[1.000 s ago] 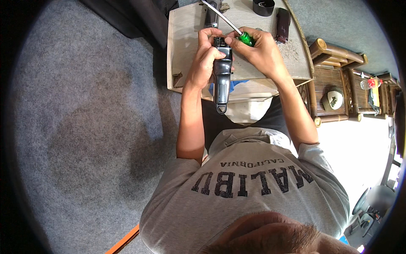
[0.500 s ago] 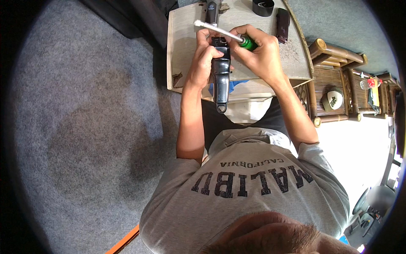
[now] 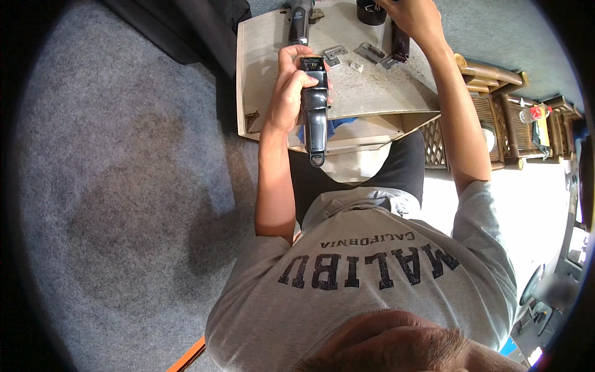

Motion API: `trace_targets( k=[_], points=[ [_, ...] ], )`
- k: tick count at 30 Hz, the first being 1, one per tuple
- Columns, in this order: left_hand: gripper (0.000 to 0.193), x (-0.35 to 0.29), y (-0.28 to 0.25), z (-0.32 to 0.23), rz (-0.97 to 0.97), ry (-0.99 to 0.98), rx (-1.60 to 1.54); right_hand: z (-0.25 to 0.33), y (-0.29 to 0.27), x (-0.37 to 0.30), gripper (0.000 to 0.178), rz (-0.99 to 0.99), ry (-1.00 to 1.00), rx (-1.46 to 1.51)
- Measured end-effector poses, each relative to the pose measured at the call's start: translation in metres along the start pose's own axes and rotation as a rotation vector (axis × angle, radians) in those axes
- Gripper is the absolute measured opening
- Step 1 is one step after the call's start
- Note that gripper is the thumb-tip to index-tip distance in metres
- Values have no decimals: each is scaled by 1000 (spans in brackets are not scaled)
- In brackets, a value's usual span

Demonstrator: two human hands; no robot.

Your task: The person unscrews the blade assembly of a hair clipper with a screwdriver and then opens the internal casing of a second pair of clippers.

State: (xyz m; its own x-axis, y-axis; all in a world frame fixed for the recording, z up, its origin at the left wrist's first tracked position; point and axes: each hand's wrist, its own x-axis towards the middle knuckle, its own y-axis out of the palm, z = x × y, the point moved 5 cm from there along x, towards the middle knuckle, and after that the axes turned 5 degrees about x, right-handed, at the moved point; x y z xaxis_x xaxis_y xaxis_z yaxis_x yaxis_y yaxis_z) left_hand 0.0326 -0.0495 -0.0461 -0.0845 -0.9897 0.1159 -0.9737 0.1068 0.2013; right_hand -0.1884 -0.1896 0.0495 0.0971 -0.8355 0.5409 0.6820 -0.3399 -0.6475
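Note:
My left hand [image 3: 287,93] is closed around a black hair clipper [image 3: 317,115]. The clipper's head end, with no blade on it, points away from me. Its hanging loop end points toward me, over the front edge of the wooden table [image 3: 353,93]. My right hand [image 3: 416,23] is at the far right of the table, beside a round black container [image 3: 370,13]. The top edge of the view cuts off its fingertips, so what it holds is hidden. Between the hands lie a metal clipper blade [image 3: 334,54], a second metal plate [image 3: 370,53] and a small whitish piece [image 3: 356,66].
A second dark clipper [image 3: 300,22] lies at the far left of the table. A dark maroon oblong object [image 3: 400,44] lies below my right hand. Blue cloth [image 3: 338,127] shows in the open compartment under the tabletop. Bamboo furniture [image 3: 496,80] stands at the right.
My right hand has left the clipper and moved far and right to the round container. The green-handled screwdriver it held is out of sight. My left hand still holds the clipper.

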Motion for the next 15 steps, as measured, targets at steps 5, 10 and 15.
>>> trace_targets(
  k=[5,10,15],
  points=[
    [53,-2,0,-1,10,5,3,17,12,-48,30,152,-4,300],
    [53,-4,-3,3,-11,-16,53,52,49,-131,32,348,177,805],
    [46,-4,-3,2,-40,61,53,55,55,-138,34,252,81,867]
  ],
)
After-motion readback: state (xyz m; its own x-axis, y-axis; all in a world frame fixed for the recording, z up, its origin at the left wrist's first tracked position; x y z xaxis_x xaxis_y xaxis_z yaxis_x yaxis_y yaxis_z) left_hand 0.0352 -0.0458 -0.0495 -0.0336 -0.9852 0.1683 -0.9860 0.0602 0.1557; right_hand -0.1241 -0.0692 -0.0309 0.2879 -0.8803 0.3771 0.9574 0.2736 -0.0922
